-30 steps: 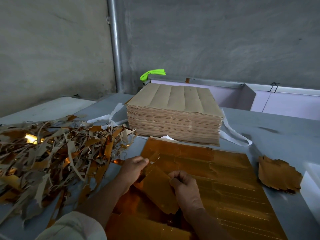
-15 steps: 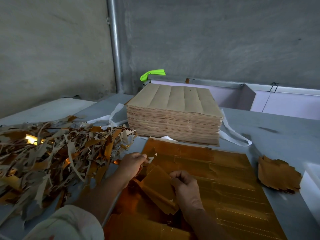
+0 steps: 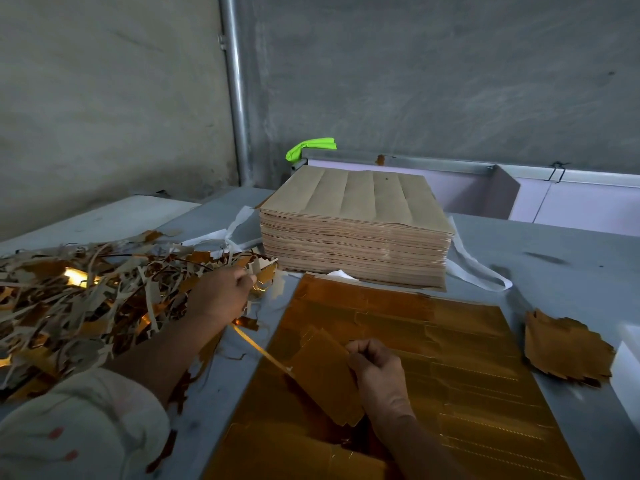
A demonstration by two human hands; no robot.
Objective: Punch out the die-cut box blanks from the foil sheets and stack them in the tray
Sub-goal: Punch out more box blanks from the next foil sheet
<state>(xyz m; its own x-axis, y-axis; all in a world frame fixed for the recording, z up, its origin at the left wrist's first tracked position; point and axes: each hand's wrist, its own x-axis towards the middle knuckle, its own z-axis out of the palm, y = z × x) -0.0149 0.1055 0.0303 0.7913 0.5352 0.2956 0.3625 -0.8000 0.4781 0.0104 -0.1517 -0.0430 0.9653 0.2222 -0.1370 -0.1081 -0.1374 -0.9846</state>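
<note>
A gold foil sheet [image 3: 460,344] with die-cut lines lies flat on the grey table in front of me. My right hand [image 3: 379,372] pinches a punched-out gold blank [image 3: 323,372] by its right edge, just above the sheet. My left hand [image 3: 221,294] has its fingers closed on a small scrap strip [image 3: 266,271] at the edge of the scrap heap [image 3: 79,303], left of the sheet. A small stack of punched blanks [image 3: 564,348] lies to the right of the sheet. Beside that stack, at the right edge, is a white tray corner [image 3: 628,368].
A thick stack of brown-backed sheets [image 3: 356,233] stands behind the foil sheet, with white strapping [image 3: 478,271] under it. A thin gold strip [image 3: 259,349] lies along the sheet's left edge. Lilac panels [image 3: 571,202] and a green cloth [image 3: 311,147] line the wall.
My left hand has moved left and away from the blank to the scrap heap, carrying a scrap piece. My right hand keeps hold of the blank, which is now lower and flatter.
</note>
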